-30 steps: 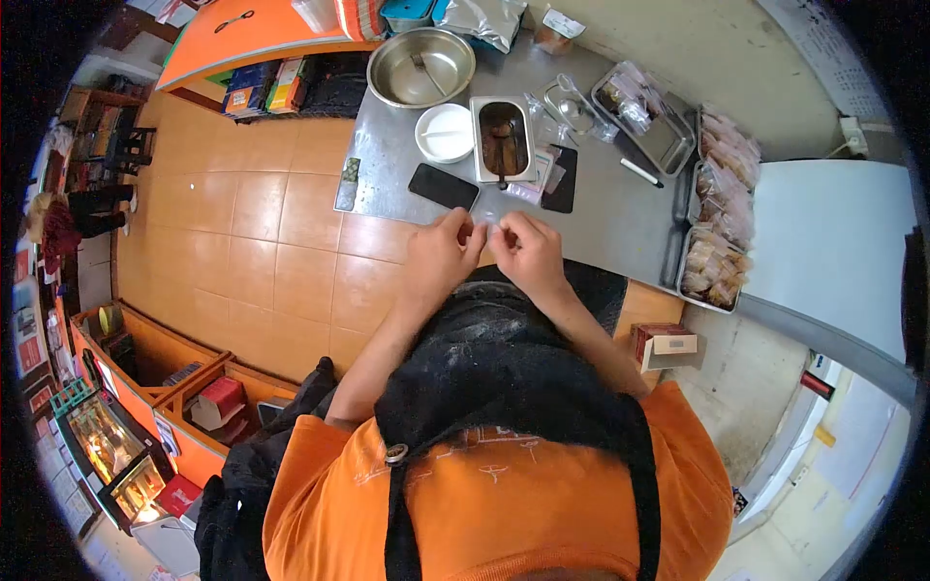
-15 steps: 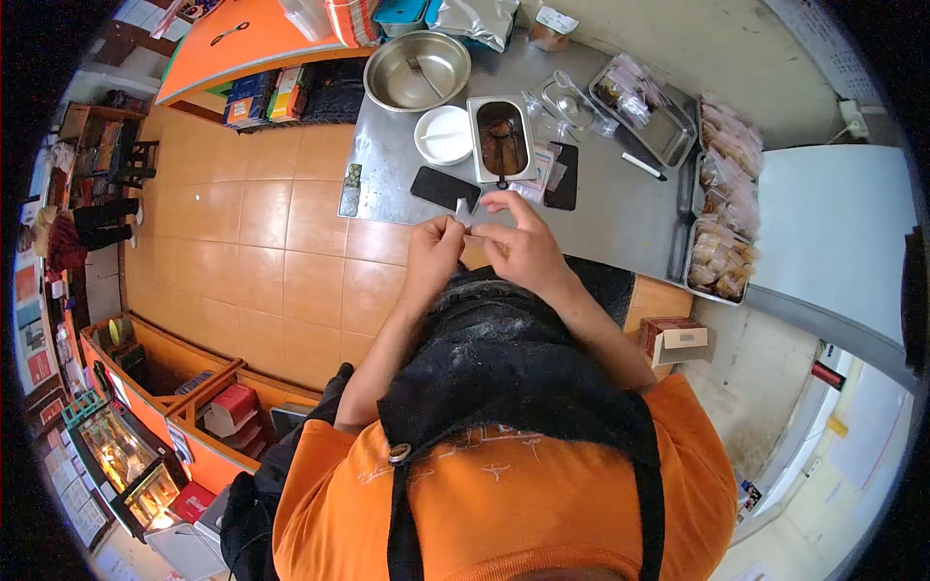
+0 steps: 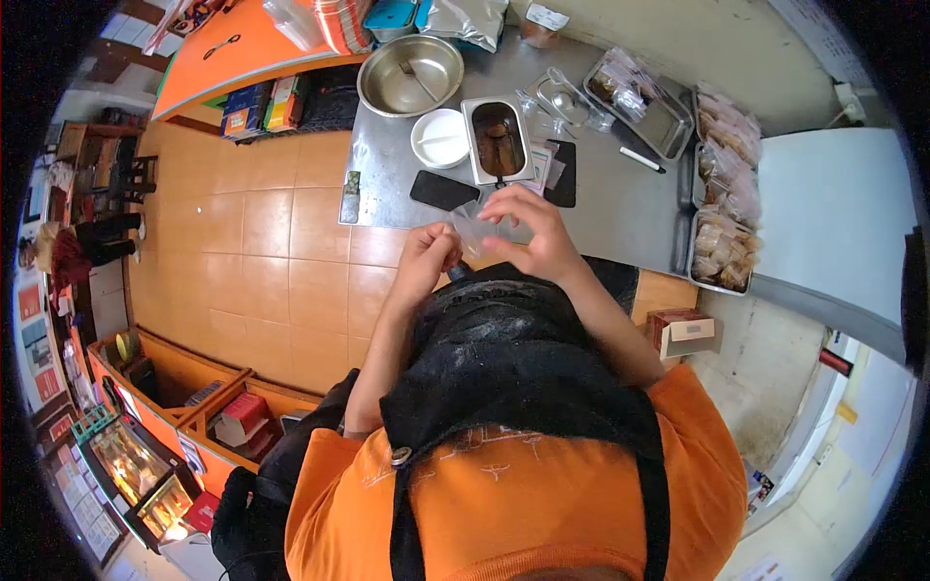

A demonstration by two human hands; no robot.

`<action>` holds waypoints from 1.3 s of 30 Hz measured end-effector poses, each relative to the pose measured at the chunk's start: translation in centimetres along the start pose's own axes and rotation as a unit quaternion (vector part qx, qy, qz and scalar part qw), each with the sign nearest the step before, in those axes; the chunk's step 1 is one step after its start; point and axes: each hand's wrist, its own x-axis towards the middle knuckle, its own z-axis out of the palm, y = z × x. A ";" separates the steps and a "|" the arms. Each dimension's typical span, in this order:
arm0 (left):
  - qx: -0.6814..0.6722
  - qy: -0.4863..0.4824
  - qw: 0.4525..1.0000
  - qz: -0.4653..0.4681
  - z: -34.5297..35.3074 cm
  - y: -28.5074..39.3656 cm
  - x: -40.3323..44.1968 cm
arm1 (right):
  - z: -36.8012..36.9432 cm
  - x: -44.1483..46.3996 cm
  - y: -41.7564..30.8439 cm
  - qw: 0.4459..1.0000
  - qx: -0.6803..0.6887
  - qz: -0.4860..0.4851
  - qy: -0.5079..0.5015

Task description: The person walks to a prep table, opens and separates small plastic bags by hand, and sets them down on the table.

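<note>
The left hand [image 3: 429, 256] is closed, its fingertips pinching a clear plastic bag [image 3: 471, 229] by its left side. The bag hangs between the two hands at the near edge of the steel table [image 3: 620, 225]. The right hand [image 3: 533, 230] is loosely curved at the bag's right side, thumb and fingers well apart (whether they touch the plastic, I cannot tell).

Just beyond the bag, to the left, lies a black phone [image 3: 444, 190]. Farther off stands a metal container [image 3: 470, 141] with dark contents and a utensil in it; a white bowl [image 3: 440, 148] sits just beside it on the left, and a large steel bowl [image 3: 386, 85] farther still. To the right lies a white marker [image 3: 639, 159], with trays of filled packets [image 3: 722, 250] at the table's right end.
</note>
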 end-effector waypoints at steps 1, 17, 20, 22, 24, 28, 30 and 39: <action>0.066 -0.056 0.996 0.019 -0.7 -0.2 0.0 | 0.0 -0.7 1.2 0.996 0.035 0.083 0.013; 0.151 0.148 0.971 -0.114 -18.4 -13.4 11.2 | -0.4 -9.7 23.8 0.853 -0.314 0.364 0.204; 0.169 0.150 0.966 -0.128 -17.3 -13.9 11.1 | -0.5 -8.1 25.6 0.822 -0.346 0.385 0.239; 0.187 0.135 0.963 -0.139 -15.6 -13.5 10.3 | -0.6 -7.3 25.7 0.814 -0.303 0.458 0.190; 0.185 0.132 0.966 -0.126 -15.1 -14.5 9.8 | -0.7 -7.0 25.7 0.815 -0.266 0.475 0.196; 0.180 0.225 0.953 -0.089 -13.1 -15.4 8.5 | -1.4 -9.3 30.1 0.810 -0.155 0.494 0.276; 0.171 0.238 0.953 -0.082 -13.3 -16.5 8.1 | -2.9 -9.6 26.9 0.808 0.007 0.496 0.317; 0.709 0.244 0.656 0.090 -12.0 -13.2 10.3 | -6.6 -11.1 22.6 0.762 0.116 0.506 0.388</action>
